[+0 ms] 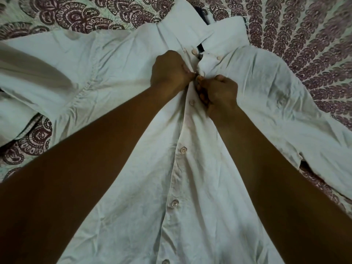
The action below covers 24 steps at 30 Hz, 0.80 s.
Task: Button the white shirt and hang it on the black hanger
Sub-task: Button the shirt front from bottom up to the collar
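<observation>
The white shirt lies flat on a patterned bedspread, collar away from me and sleeves spread to both sides. Several buttons down the lower placket are fastened. My left hand pinches the left edge of the placket high on the chest. My right hand pinches the right edge at the same spot, and the fingertips of both hands meet there. Above them the placket gapes below the collar, with two loose buttons showing. A dark strip, perhaps the black hanger, shows in that gap and behind the collar.
The bedspread with maroon paisley print covers the whole surface around the shirt. The left sleeve is folded back on itself at the far left.
</observation>
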Available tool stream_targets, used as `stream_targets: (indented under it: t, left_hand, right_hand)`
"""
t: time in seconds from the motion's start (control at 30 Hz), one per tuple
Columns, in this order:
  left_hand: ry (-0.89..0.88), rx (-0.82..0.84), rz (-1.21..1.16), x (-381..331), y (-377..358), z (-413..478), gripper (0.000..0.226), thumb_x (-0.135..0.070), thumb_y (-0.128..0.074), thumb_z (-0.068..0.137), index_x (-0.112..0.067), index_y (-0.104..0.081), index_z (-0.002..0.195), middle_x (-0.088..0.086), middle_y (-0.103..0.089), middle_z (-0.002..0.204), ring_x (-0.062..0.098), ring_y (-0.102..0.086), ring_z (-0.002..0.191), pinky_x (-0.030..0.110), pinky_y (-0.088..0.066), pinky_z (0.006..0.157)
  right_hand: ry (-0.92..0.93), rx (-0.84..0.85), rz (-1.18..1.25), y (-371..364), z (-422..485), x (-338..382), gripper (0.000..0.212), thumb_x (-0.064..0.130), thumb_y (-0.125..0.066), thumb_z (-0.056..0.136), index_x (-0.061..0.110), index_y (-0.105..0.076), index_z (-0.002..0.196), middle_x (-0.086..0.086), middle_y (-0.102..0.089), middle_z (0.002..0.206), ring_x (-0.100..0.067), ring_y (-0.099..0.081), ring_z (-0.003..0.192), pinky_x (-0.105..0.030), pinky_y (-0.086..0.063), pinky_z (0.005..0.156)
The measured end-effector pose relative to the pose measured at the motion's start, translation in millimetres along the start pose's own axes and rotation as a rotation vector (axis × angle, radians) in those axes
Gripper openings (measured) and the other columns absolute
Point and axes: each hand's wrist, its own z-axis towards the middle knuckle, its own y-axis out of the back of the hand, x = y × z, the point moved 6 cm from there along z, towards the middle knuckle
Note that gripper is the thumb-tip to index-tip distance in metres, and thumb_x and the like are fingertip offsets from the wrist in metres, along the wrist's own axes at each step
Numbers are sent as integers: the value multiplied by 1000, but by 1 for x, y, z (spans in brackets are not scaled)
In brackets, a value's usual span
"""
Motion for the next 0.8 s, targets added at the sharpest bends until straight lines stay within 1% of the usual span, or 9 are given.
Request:
stream_targets:
  t: [0.1, 0.17, 0.27, 0.37, 0.43, 0.53, 0.63, 0.73, 0.8]
  left_hand:
    - [-160, -132, 23, -8, 12, -7, 16, -26, -71, 78, -18, -60, 70, -4, -61, 65, 15, -64, 75, 26, -51, 74]
    - [-253, -219, 11, -15, 18, -5, 11, -17, -59, 85, -13, -68, 89, 5, -69, 83, 18, -65, 82, 29, -51, 78]
    - [-296, -130, 106, -25, 12, 11, 24, -12, -54, 88, -14, -69, 107, 8, -69, 108, 18, -63, 98, 23, -46, 87]
    - [-298, -77, 297, -30, 0, 29, 26, -20, -55, 90, -14, -64, 114, 9, -65, 117, 23, -59, 110, 29, -44, 93]
    - [-265, -100, 407, -30, -4, 37, 26, -23, -54, 91, -13, -60, 115, 10, -62, 119, 27, -57, 112, 34, -44, 92]
    - [-226, -107, 465, -29, -6, 44, 24, -22, -52, 91, -13, -59, 112, 11, -62, 118, 30, -56, 111, 37, -45, 89]
    - [-216, -115, 438, -28, -7, 45, 23, -24, -54, 90, -15, -58, 112, 10, -62, 117, 29, -55, 112, 37, -44, 88]
    - [-182, -125, 409, -26, -7, 48, 22, -23, -52, 91, -18, -60, 111, 6, -62, 119, 25, -54, 114, 34, -44, 90]
    - [-168, -120, 397, -29, -7, 50, 24, -21, -50, 92, -16, -60, 113, 7, -61, 122, 24, -53, 117, 33, -43, 93]
  right_hand:
    - [432, -140, -672, 3, -3, 43, 16, 7, -57, 78, 20, -51, 83, 7, -53, 80, -12, -50, 78, -19, -33, 64]
    - [555, -155, -753, 2, 0, 66, 20, 4, -53, 79, 22, -52, 88, 5, -58, 90, -10, -51, 83, -16, -31, 63]
    - [502, -119, -739, -4, 26, 71, 16, 19, -64, 81, 13, -61, 96, -4, -66, 101, -16, -61, 94, -23, -45, 78]
    - [409, -58, -885, -17, 42, 63, 35, 48, -69, 76, 16, -59, 86, -9, -65, 92, -21, -63, 90, -26, -42, 67]
    - [394, -49, -903, -20, 43, 66, 42, 48, -70, 75, 15, -60, 100, -10, -65, 107, -22, -63, 99, -24, -39, 67]
    - [383, -67, -959, -18, 48, 72, 52, 38, -73, 76, 7, -56, 114, -11, -60, 122, -24, -59, 110, -27, -45, 80]
    - [319, -104, -808, -13, 53, 68, 44, 36, -72, 75, 6, -59, 105, -12, -65, 111, -24, -65, 99, -31, -53, 84]
    - [53, -32, -279, -1, 56, 48, 17, 13, -66, 80, 10, -51, 73, -5, -60, 76, -4, -63, 49, -23, -57, 54]
    - [-62, 32, -17, 0, 53, 40, 23, 1, -56, 87, 13, -45, 70, -2, -51, 71, -3, -56, 43, -16, -51, 44]
